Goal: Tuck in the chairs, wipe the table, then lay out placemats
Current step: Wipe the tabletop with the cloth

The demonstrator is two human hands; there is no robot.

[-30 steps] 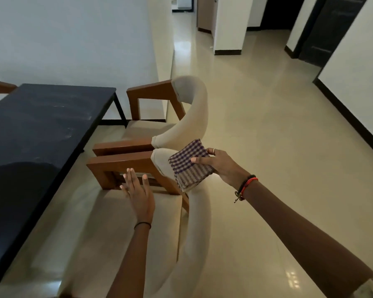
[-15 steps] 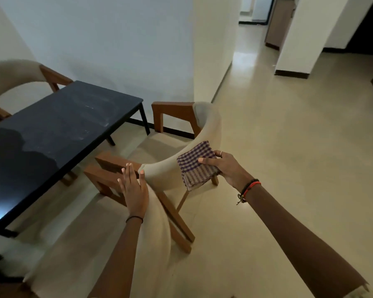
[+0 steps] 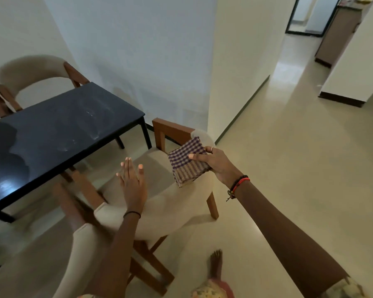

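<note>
Head view: the right hand (image 3: 218, 166) pinches the folded checked cloth (image 3: 186, 166) at the backrest of the chair (image 3: 181, 201), likely kept ready for wiping; the left hand (image 3: 134, 186), fingers straight and holding nothing, hovers over the seat, the table (image 3: 52, 130) beyond it.

left hand (image 3: 132, 186) flat above chair (image 3: 181, 203) | right hand (image 3: 215, 163) grips checked cloth (image 3: 186, 163)

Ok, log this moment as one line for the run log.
stage: tucking chairs | left hand: open, over chair | right hand: holds folded checked cloth at chair back | table: smudged
</note>
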